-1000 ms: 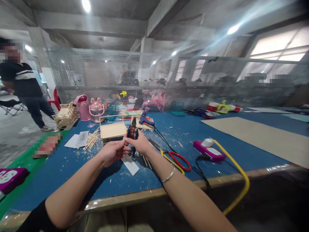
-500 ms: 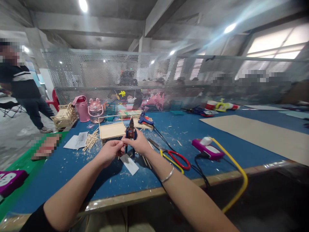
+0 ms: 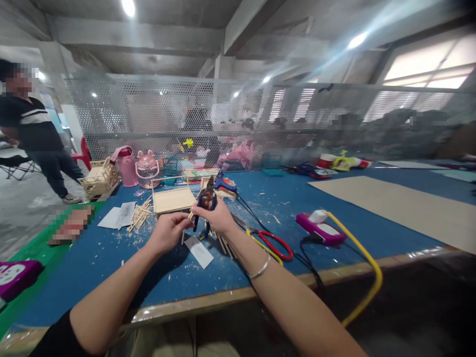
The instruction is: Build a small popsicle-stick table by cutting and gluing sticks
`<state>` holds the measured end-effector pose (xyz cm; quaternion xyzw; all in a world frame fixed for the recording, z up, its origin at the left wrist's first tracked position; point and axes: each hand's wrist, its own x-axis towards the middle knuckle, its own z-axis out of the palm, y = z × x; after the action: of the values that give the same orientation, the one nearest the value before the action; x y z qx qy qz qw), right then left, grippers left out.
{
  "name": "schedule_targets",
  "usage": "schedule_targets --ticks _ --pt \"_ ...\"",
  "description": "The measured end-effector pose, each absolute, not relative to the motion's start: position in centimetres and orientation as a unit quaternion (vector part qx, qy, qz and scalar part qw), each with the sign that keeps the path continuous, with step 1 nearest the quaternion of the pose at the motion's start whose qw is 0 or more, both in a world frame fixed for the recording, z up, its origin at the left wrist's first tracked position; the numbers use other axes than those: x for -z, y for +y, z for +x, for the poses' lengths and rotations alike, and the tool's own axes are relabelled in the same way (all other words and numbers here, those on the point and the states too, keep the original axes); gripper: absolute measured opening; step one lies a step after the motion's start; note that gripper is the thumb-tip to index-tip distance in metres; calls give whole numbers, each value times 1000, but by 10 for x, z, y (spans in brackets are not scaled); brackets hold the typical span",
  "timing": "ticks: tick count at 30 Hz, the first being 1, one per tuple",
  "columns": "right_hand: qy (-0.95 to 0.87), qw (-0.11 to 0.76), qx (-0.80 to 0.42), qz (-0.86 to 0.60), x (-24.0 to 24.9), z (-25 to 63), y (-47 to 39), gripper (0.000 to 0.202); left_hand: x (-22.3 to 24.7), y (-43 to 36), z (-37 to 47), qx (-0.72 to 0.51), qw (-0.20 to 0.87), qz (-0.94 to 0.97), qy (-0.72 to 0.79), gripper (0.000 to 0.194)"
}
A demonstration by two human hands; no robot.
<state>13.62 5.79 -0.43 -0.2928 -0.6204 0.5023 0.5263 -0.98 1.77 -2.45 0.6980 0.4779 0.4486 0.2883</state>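
Note:
My right hand (image 3: 218,216) is closed around cutting pliers (image 3: 207,198) with dark blue handles, their jaws pointing up and away. To its left, the fingers of my left hand (image 3: 171,229) pinch a thin wooden stick (image 3: 191,215) close beside the pliers. Just behind both hands stands a small tray-like frame (image 3: 173,200) built of wooden sticks. Under the hands lies a white paper slip (image 3: 199,252), with loose sticks (image 3: 226,245) partly hidden by my right wrist.
A stick pile (image 3: 140,216) and papers (image 3: 118,216) lie left. Scissors (image 3: 273,244) with red and yellow handles, a blue glue gun (image 3: 225,183) and a purple power strip (image 3: 320,230) sit right. A pink jug (image 3: 125,166) stands behind. A person (image 3: 39,124) stands far left.
The pliers have tilted to the right and moved slightly right with my right hand. More of the stick in my left fingers now shows.

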Motion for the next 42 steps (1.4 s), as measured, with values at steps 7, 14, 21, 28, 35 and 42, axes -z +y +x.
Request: schedule_targets --ticks 7,14,21,28,35,42 --pt "-663 530 -431 -307 1 138 55 32 19 16 -9 -427 356 686 469 24" --pt "-655 512 -476 -287 3 140 57 34 13 14 -8 -463 422 624 466 16" --pt "-686 510 -417 -309 1 139 54 29 16 16 -9 -462 438 619 460 19" --pt "-734 502 -337 -311 1 137 51 19 12 14 -5 -511 556 500 423 64" --pt "-745 518 -274 -320 2 132 46 16 19 16 0 -542 508 509 436 45" --pt "-795 493 -187 -301 1 132 43 10 20 16 0 -521 474 522 481 27"
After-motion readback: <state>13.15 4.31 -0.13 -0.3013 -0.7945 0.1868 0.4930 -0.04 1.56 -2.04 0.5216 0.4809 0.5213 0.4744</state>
